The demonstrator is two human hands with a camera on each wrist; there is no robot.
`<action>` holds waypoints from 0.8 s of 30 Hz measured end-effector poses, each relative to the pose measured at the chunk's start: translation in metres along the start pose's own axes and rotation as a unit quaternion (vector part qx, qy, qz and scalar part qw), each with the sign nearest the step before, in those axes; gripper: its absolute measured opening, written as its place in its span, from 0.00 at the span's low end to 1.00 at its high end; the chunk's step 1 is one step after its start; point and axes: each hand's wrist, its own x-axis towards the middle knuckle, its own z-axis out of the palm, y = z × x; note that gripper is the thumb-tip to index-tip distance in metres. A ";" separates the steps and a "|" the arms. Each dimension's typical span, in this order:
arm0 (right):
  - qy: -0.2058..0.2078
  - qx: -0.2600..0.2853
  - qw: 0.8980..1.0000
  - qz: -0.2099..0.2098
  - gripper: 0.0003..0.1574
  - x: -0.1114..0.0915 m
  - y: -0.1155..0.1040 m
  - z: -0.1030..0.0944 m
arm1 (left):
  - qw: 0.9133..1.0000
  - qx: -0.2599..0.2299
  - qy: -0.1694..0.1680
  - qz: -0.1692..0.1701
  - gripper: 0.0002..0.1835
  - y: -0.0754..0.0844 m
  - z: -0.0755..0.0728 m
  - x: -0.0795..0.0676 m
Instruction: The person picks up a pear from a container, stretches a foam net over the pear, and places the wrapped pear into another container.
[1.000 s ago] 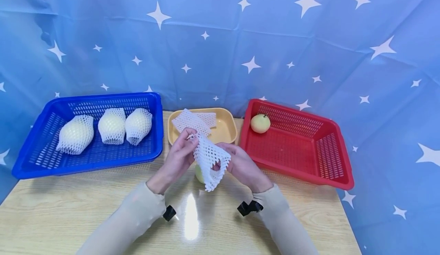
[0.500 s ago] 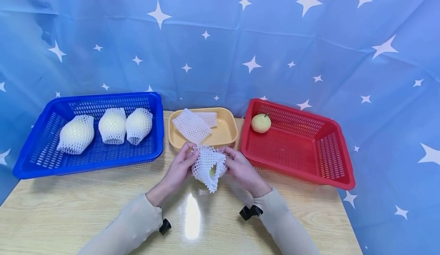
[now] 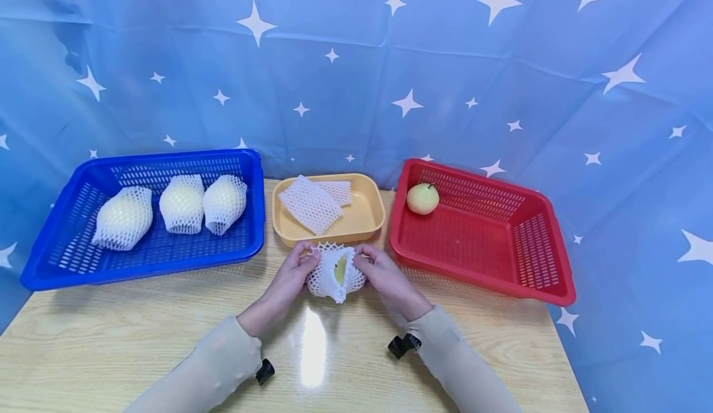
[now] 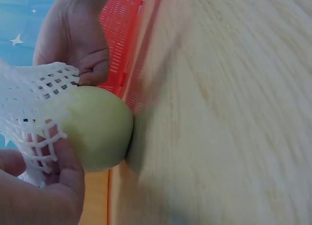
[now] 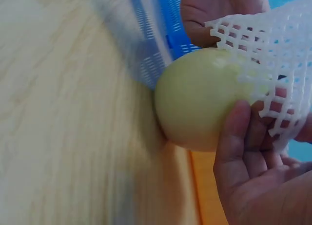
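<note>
A white foam net sleeve (image 3: 320, 280) sits partly over a round, pale yellow-green pear (image 3: 340, 269) in front of the small tray. The pear's stem end shows through the sleeve's open top. My left hand (image 3: 288, 277) pinches the sleeve's left edge between thumb and fingers. On the opposite side my right hand (image 3: 388, 278) pinches it likewise. In the left wrist view, the lower part of the pear (image 4: 100, 130) is bare below the sleeve's edge and rests at the wooden table. The right wrist view shows fingertips of the right hand (image 5: 263, 171) against the pear (image 5: 200, 101).
At left, a blue basket (image 3: 167, 270) holds three pears in foam nets (image 3: 124, 218). A yellow tray (image 3: 364, 205) behind my hands contains flat foam sleeves (image 3: 311, 204). The red basket (image 3: 473, 239) at right holds one bare pear (image 3: 423, 199). A star-patterned blue curtain (image 3: 356, 60) hangs behind.
Both hands have lowered the foam sleeve from above the pear onto it, spreading its opening. The pear now shows inside the net. Baskets and tray stay put.
</note>
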 end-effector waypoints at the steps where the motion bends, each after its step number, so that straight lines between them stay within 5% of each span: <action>1: 0.004 -0.005 1.000 0.004 0.15 0.001 0.001 0.000 | 1.000 0.006 0.004 -0.003 0.05 -0.001 -0.001 0.000; 12: 0.041 -0.061 0.997 0.038 0.19 0.009 0.011 -0.005 | 0.998 0.052 0.017 -0.038 0.11 -0.014 -0.007 0.002; 19: 0.058 -0.118 0.991 0.019 0.16 0.013 0.020 -0.005 | 0.996 0.067 0.041 -0.035 0.09 -0.018 -0.007 0.004; 24: 0.052 -0.100 0.993 0.039 0.16 0.011 0.023 -0.006 | 0.994 0.086 0.050 -0.036 0.06 -0.021 -0.006 0.005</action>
